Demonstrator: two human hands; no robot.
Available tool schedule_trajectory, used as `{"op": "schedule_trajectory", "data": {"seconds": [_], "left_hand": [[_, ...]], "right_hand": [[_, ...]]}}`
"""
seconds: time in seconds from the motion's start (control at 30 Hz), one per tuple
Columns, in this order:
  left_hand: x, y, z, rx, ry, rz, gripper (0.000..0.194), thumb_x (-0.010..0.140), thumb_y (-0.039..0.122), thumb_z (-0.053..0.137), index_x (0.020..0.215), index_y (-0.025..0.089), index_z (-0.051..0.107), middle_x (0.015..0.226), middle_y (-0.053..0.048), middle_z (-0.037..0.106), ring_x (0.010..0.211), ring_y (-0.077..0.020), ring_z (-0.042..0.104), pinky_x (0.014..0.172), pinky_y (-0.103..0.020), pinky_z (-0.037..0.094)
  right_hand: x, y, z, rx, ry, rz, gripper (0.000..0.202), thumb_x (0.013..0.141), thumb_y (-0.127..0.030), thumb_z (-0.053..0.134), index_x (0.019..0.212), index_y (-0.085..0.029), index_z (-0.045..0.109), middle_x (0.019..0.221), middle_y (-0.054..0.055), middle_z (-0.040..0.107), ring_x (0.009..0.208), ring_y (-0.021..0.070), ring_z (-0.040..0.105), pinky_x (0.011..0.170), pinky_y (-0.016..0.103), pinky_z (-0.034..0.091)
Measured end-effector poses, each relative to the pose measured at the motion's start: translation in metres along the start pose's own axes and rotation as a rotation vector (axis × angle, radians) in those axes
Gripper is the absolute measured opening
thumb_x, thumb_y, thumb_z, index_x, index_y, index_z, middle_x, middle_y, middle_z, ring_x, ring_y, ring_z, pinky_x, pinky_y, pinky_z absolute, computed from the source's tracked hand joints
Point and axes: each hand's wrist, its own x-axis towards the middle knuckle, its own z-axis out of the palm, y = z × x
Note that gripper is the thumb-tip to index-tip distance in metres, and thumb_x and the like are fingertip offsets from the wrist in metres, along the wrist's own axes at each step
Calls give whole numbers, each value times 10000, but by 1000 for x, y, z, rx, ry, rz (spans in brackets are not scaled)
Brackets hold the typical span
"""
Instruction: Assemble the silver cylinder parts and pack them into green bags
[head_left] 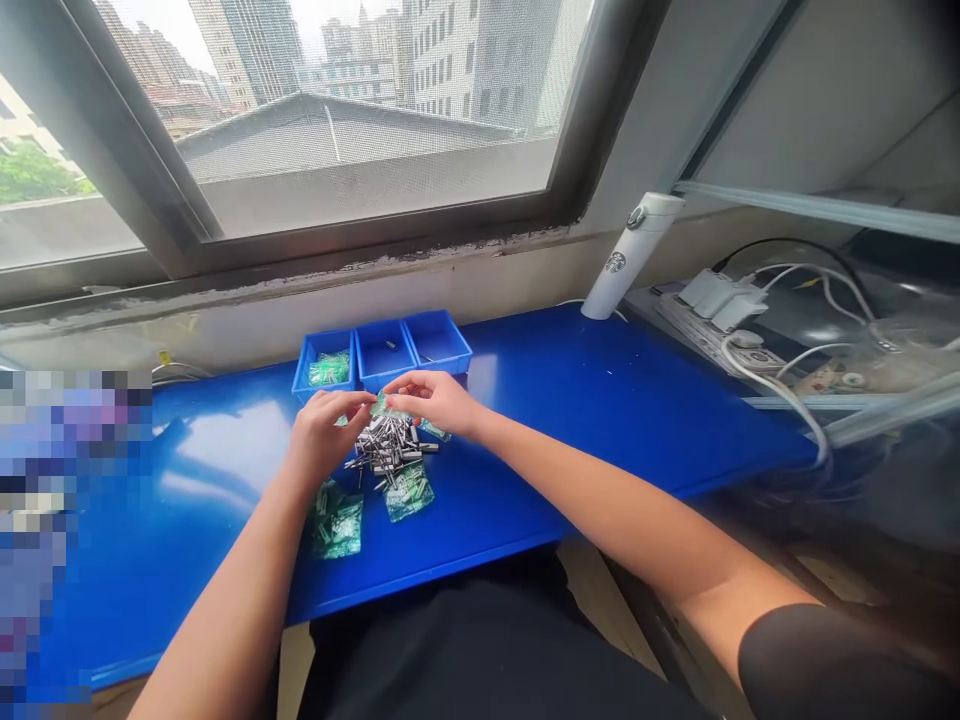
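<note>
My left hand [324, 428] and my right hand [436, 400] meet over a pile of metal pins [391, 448]. Between their fingertips is a small green-printed plastic bag [382, 406], pinched from both sides and partly hidden by the fingers. Near the table's front edge lie more such bags, one green bag [409, 492] against the pile and other green bags [337, 525] below my left wrist. Behind my hands stand three joined blue bins: the left bin [296, 375] holds green bags, the middle bin [367, 355] a small dark piece, the right bin [459, 345] a thin piece.
Everything rests on a blue table [555, 420] below a window [375, 190]. A white flask [626, 260] stands at the back right, beside a shelf with white chargers [724, 298] and cables. A white cable [814, 425] hangs at the table's right edge. The far left is pixelated.
</note>
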Motion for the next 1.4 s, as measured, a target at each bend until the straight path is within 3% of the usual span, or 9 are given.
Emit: {"op": "schedule_trajectory", "data": {"seconds": [0.17,0.27,0.4,0.53,0.7,1.1,1.4], "left_hand": [[-2,0,3,-47,61,-88,128,881,307,599,862,202,670,692,1,687,638,-139,619,645,-268,496],[-1,2,3,-104,73,-116,128,874,297,590,804,196,624,655,15,649,603,-118,589,620,-244,492],[-1,4,2,-163,73,-153,121,869,301,598,818,193,622,614,29,609,564,-104,552,587,-227,481],[-1,4,3,-203,66,-195,132,866,310,602,888,189,652,600,33,596,540,-100,531,525,-210,439],[0,4,2,-231,72,-210,133,849,276,570,754,188,600,612,24,581,569,-105,526,576,-231,453],[-1,3,3,-290,20,-318,210,859,335,566,700,199,541,575,28,548,537,-116,511,549,-249,425],[-2,3,3,-356,-16,-304,140,888,340,583,922,205,598,546,65,508,487,-105,494,527,-234,409]], "right_hand": [[5,7,1,88,22,-28,319,899,-449,629,960,-151,724,856,48,660,654,111,568,581,249,509],[8,13,1,146,10,-81,376,881,-517,638,976,-159,702,847,47,659,696,132,601,592,257,514],[9,19,3,133,44,-158,299,787,-419,745,937,-165,693,789,18,667,661,116,595,619,256,510],[9,20,4,129,88,-155,263,787,-387,725,914,-157,704,764,18,684,624,117,618,604,261,504],[9,19,2,106,100,-150,248,785,-386,714,855,-149,734,761,34,706,625,125,632,604,265,505],[7,14,-1,101,128,-137,257,761,-388,755,839,-144,735,760,48,720,653,130,629,634,279,529],[7,14,1,141,100,-143,264,757,-388,759,846,-142,727,803,63,739,686,137,656,692,295,554]]}}
